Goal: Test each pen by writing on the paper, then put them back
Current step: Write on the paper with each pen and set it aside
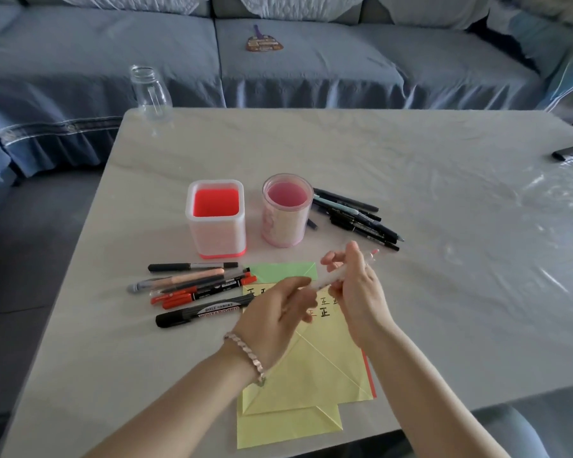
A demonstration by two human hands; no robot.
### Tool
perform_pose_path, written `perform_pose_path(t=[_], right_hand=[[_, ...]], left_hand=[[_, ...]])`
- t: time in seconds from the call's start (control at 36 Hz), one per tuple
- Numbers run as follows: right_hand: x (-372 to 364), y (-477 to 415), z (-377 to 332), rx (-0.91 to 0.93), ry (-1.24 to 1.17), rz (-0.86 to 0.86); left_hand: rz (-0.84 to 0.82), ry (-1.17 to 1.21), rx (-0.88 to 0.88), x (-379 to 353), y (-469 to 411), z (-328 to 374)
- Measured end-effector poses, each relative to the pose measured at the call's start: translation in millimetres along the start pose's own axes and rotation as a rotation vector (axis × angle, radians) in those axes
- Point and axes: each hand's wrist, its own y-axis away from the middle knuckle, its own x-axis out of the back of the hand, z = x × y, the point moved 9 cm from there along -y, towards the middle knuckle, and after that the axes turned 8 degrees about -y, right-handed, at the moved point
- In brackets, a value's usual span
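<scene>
Counter [444, 193] mid-frame: your left hand [272, 312] and right hand [358, 289] have fingers [329, 259] clamped on one pale pen [331, 280] above the yellow paper [311, 375]. Marks are written; square holder [215, 233] and round holder [286, 223] look empty, loose pens [199, 285] unreturned.

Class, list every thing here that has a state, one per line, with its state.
Square holder: upright, empty.
Round holder: upright, empty.
Jar: upright, lidless, empty.
Pen: gripped by left hand and right hand.
Yellow paper: flat, creased, written on.

Two pen holders [216, 238] [283, 229], one glass jar [151, 94], two piles of pens [199, 287] [354, 218], one pen [328, 280] between two hands [272, 312] [361, 289].
</scene>
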Motion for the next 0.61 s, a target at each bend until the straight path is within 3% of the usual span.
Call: perform_pose_path(t=[0.08, 0.19, 0.36, 0.47, 0.61], right_hand=[[-21, 2, -10, 0.098, 0.166, -0.175], [-38, -11, -6, 0.182, 0.555, -0.406], [-15, -89, -13, 0.419, 0.914, -0.142], [-13, -122, -13, 0.424, 0.930, -0.021], [-21, -136, 2, 0.335, 1.114, 0.014]], left_hand=[[-0.061, -0.178, -0.075, 1, -1, 6], [0.105, -0.256, 0.047, 35, 8, -19], [0.359, -0.492, 0.153, 94, 33, -61], [0.404, -0.541, 0.101, 114, 44, -78], [0.474, -0.662, 0.064, 121, 53, -90]])
